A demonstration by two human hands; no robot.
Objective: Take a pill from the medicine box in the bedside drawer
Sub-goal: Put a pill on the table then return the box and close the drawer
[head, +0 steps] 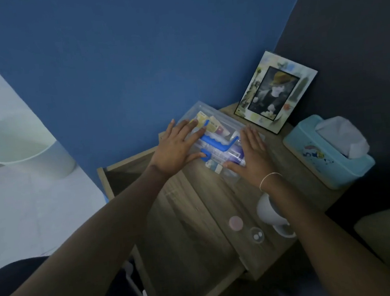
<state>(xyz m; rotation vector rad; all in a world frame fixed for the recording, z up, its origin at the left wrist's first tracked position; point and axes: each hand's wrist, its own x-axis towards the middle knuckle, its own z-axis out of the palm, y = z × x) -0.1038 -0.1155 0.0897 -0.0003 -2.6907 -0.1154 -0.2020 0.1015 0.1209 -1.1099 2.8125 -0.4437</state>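
Note:
A clear plastic medicine box [220, 124] with a blue handle [219, 143] sits on top of the wooden bedside table [194, 209], with packets and tubes visible through its lid. My left hand [177, 149] lies flat on the box's left side, fingers spread. On the right side of the lid, my right hand [251, 154] also presses flat with its fingers apart. Nearer to me on the tabletop stands a small clear dish [256, 235] with two pale pills, and beside it lies a pink round lid [235, 223]. The drawer [120, 168] stands open at the left.
A picture frame [276, 91] leans in the back corner. A light blue tissue box [328, 152] sits at the table's right edge. A white cup [271, 214] stands under my right forearm. A white bin [24, 146] is on the floor at the left.

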